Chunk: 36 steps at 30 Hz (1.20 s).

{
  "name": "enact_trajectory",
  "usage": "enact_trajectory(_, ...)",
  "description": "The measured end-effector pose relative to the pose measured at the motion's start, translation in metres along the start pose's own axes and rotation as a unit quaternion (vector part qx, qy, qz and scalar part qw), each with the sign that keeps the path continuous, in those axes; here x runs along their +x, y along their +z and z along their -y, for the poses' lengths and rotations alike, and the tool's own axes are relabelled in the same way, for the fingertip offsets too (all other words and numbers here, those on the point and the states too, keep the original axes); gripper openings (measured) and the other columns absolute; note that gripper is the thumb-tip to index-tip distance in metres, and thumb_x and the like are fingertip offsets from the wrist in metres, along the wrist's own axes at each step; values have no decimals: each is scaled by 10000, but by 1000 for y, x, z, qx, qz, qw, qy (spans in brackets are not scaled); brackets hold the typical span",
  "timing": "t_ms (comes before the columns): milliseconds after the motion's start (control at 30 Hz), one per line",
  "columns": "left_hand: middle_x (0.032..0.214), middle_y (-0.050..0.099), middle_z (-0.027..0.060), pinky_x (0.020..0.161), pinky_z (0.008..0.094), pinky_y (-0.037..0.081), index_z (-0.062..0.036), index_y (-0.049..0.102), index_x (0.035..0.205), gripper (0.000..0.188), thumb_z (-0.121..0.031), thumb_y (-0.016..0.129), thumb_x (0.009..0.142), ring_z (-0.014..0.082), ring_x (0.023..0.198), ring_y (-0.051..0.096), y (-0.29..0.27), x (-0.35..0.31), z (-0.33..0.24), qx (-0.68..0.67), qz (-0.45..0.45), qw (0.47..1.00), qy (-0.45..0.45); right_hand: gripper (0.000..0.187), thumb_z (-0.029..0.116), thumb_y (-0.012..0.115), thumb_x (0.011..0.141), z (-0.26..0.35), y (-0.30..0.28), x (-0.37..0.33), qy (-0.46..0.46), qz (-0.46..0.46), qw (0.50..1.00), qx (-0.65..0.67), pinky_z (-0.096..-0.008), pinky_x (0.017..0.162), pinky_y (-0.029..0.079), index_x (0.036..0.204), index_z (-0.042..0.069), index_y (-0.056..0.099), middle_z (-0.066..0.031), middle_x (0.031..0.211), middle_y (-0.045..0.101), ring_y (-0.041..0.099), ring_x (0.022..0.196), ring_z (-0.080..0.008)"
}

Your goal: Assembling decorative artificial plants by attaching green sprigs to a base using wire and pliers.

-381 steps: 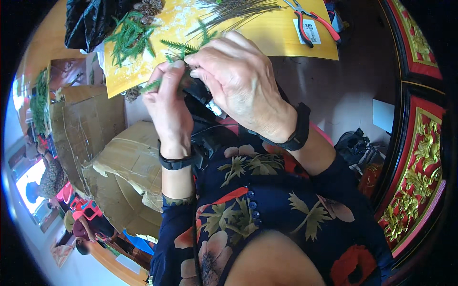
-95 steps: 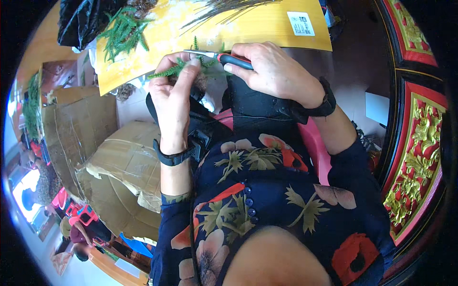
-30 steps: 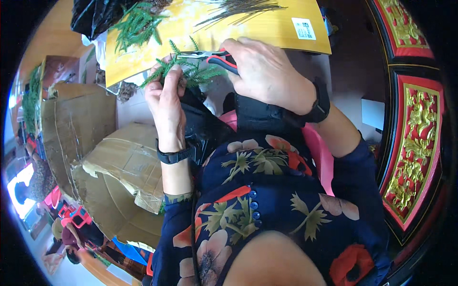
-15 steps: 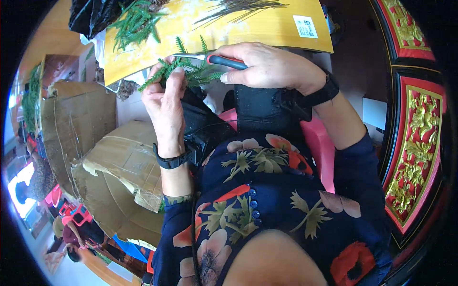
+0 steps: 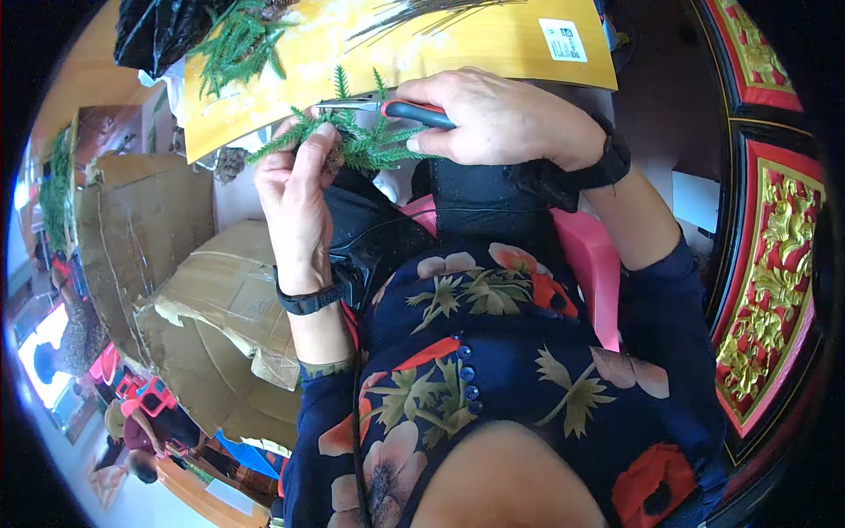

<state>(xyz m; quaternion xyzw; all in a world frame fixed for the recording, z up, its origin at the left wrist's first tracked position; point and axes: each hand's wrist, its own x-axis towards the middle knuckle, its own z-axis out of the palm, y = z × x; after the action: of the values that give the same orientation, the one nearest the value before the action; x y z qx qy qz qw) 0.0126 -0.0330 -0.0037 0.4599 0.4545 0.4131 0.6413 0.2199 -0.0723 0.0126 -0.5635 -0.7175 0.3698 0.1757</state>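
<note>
A bundle of green artificial pine sprigs (image 5: 374, 145) is pinched in my left hand (image 5: 299, 176), its needles fanning out to both sides of the thumb. Something brown and rough, partly hidden, shows in the bundle beside the thumb. My right hand (image 5: 502, 123) is closed around the red-and-black handles of a pair of scissors or pliers (image 5: 418, 113). The tool's slim metal jaws point left and reach the top of the sprigs near my left fingertips. Both hands are just in front of the table's near edge, above my lap.
On the yellow table (image 5: 493, 62) lie a pile of green sprigs (image 5: 238, 53), thin dark wires (image 5: 422, 16) and a white label (image 5: 562, 40). A black plastic bag (image 5: 158, 35) is at the far left. An opened cardboard box (image 5: 220, 308) stands left of me; carved red-and-gold panels (image 5: 779, 273) are at the right.
The sprig bundle has turned slightly in my left hand, which has shifted a little left. My right hand with the tool stays almost in place. The view has shifted slightly.
</note>
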Motion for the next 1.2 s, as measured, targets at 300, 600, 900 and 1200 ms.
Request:
enact_trajectory(300,824,624,26,579,175,423,11,602,1044,240,-91,636,830,57,679,557,-1,1,6,26,10,1000,12,340,211,631,794,9,8,-7,53,-50,994,-76,-424,801,475,1068,12,595,-233,931,628,600,893,-383)
enact_trajectory(600,841,630,24,570,179,417,1,600,1071,264,-114,628,835,53,673,547,-5,7,2,27,56,998,-7,327,233,662,780,-4,12,-9,-17,-133,990,-50,-425,759,486,999,-1,599,-226,873,629,609,822,-376)
enact_trajectory(900,932,613,59,680,218,460,42,523,1140,297,-67,582,870,98,773,579,4,2,-7,128,92,987,23,313,223,673,745,3,-4,-19,31,-114,993,2,-431,708,475,970,15,609,-207,776,622,603,763,-385)
enact_trajectory(1200,1050,597,82,861,257,432,29,464,1224,348,-5,544,887,131,967,557,31,-6,-18,247,54,960,121,294,201,680,739,14,-18,-27,17,-181,983,-3,-449,660,466,957,17,607,-206,752,616,599,762,-393)
